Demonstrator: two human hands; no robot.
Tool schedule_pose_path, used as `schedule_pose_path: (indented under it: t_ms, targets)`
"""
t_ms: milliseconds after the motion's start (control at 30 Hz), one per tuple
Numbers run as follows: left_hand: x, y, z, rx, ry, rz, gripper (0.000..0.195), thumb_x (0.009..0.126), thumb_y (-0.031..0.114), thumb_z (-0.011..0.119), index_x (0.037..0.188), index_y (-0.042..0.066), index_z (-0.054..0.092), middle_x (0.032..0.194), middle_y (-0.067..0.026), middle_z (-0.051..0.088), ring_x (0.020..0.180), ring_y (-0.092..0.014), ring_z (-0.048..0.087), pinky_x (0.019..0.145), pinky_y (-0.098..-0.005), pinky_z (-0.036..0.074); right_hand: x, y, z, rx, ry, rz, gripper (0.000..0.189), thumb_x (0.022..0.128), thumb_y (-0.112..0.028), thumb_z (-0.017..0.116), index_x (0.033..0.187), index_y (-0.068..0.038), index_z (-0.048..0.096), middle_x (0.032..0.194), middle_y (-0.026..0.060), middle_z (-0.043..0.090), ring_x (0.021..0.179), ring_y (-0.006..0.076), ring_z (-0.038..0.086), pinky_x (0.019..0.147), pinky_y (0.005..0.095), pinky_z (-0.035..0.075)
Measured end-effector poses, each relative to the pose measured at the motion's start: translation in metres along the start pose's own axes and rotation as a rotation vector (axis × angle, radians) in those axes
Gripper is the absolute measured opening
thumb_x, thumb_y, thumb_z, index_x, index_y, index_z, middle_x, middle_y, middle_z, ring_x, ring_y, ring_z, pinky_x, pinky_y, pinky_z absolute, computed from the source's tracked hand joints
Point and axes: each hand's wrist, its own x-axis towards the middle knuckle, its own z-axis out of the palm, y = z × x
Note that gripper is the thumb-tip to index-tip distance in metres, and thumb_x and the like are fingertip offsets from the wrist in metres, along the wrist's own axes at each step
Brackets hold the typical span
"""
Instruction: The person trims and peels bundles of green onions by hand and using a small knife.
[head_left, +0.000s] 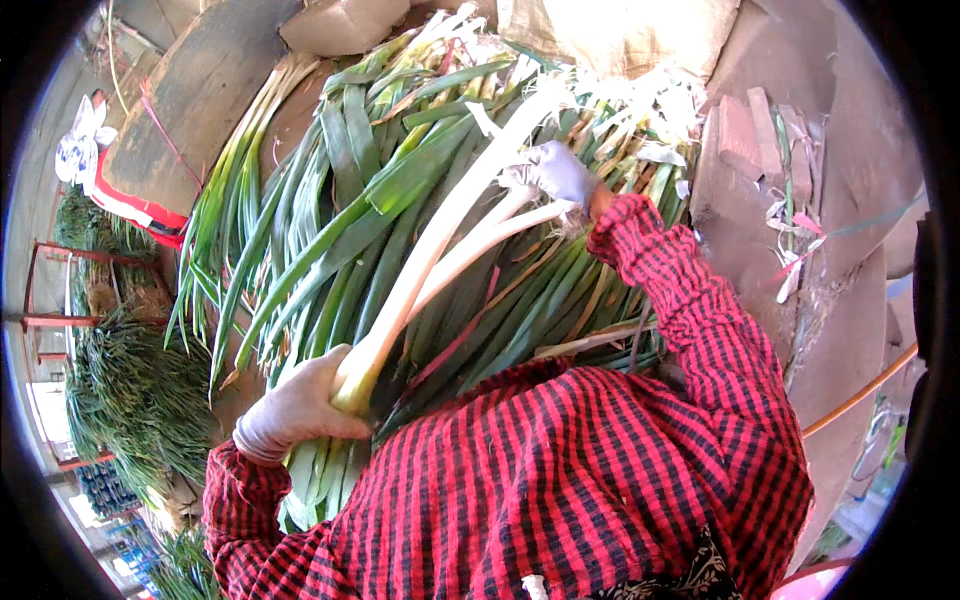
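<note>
My left hand (307, 405), in a pale glove, is closed around the lower stems of several leeks (397, 307), where white turns to green. Their white shafts slant up to the right. My right hand (553, 174), in a thin greyish glove, is at the root end of these leeks with its fingers bent; whether it grips them cannot be told. Beneath both hands lies a broad heap of leeks (345, 232) with long green leaves, their roots and dry skins (645, 105) at the top. A pink strip (457, 341) lies across the heap.
More leeks (247, 150) lie at the heap's left, beside a worn board (195, 90). Bricks (739, 139) lie at the right. Large stacks of green stalks (135, 382) and a red metal frame (90, 321) are at the far left. A sack (622, 34) is at the top.
</note>
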Motion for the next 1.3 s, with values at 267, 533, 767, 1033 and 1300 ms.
schedule_pose_path:
  t_ms: [267, 533, 767, 1033, 1300]
  targets:
    - [0.006, 0.008, 0.007, -0.095, 0.046, -0.004, 0.081, 0.059, 0.017, 0.085, 0.129, -0.001, 0.049, 0.107, -0.0071, 0.061, 0.098, -0.015, 0.054, 0.090, -0.0294, 0.043, 0.048, 0.074, -0.091, -0.827, 0.240, 0.459, 0.034, 0.088, -0.036, 0.054, 0.100, -0.010, 0.072, 0.094, 0.0186, 0.070, 0.085, 0.0338, 0.069, 0.077, 0.0443, 0.054]
    - [-0.013, -0.009, -0.001, -0.276, 0.013, -0.098, 0.076, 0.053, 0.014, 0.088, 0.120, 0.002, 0.055, 0.095, -0.0017, 0.061, 0.087, -0.014, 0.056, 0.081, -0.0281, 0.046, 0.018, 0.115, -0.162, -0.387, 0.210, 0.310, 0.081, 0.078, -0.039, 0.076, 0.144, -0.009, 0.039, 0.131, 0.0236, 0.055, 0.120, 0.0364, 0.055, 0.100, 0.0413, 0.044]
    - [-0.014, -0.009, 0.003, -0.473, 0.048, -0.103, 0.071, 0.052, 0.011, 0.088, 0.114, 0.005, 0.056, 0.090, -0.0020, 0.062, 0.082, -0.015, 0.059, 0.076, -0.0285, 0.047, -0.034, -0.019, -0.032, 0.439, -0.417, -0.074, 0.082, 0.080, -0.026, 0.076, 0.145, 0.003, 0.033, 0.149, 0.0169, 0.040, 0.135, 0.0251, 0.040, 0.113, 0.0345, 0.030]
    - [-0.047, -0.025, -0.020, -0.242, 0.188, -0.106, 0.070, 0.052, 0.015, 0.089, 0.114, 0.004, 0.058, 0.094, 0.0010, 0.060, 0.087, -0.012, 0.055, 0.081, -0.0265, 0.045, 0.002, 0.218, -0.166, -0.201, 0.360, 0.603, 0.031, 0.092, -0.027, 0.051, 0.106, -0.006, 0.070, 0.095, 0.0142, 0.070, 0.085, 0.0230, 0.067, 0.073, 0.0369, 0.053]
    - [-0.158, 0.017, -0.154, 0.289, 0.849, -0.123, 0.066, 0.056, 0.007, 0.074, 0.119, 0.000, 0.058, 0.095, -0.0021, 0.057, 0.091, -0.014, 0.050, 0.087, -0.0284, 0.042, -0.060, 0.185, -0.179, 0.401, 0.505, 0.725, 0.026, 0.094, -0.033, 0.057, 0.092, -0.008, 0.064, 0.069, 0.0054, 0.062, 0.056, 0.0123, 0.059, 0.047, 0.0274, 0.046]
